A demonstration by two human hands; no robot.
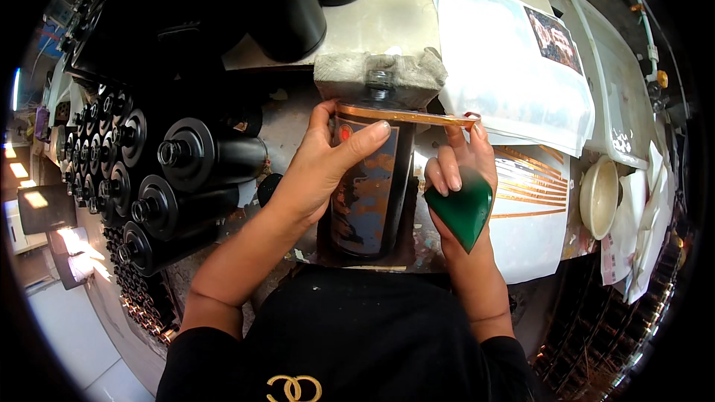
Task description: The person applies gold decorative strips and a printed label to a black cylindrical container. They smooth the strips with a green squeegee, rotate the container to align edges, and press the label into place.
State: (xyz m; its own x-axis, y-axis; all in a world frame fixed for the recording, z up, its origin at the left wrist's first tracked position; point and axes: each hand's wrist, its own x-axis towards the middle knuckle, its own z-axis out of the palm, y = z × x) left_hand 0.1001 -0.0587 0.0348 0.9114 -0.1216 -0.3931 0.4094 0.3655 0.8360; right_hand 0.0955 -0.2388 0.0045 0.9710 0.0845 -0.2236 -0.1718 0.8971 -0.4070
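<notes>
A black bottle [365,201] with a coppery and grey picture on its side lies in front of me, its neck pointing away. My left hand [316,156] curls around its left shoulder, thumb laid across the top. Along that shoulder runs a thin copper-coloured strip [402,116], its left end at my left fingers and its right end stretched past the bottle. My right hand [465,156] pinches that free end between its fingertips. The same hand keeps a green pointed scraper [463,208] against the palm, under the bent fingers.
A worn grey block [328,74] sits at the bottle's neck. Several black bottles [186,152] are stacked at left. More copper strips [532,186] lie on a white sheet at right, near a cream bowl [598,197], papers [506,67] and a translucent tray [622,104].
</notes>
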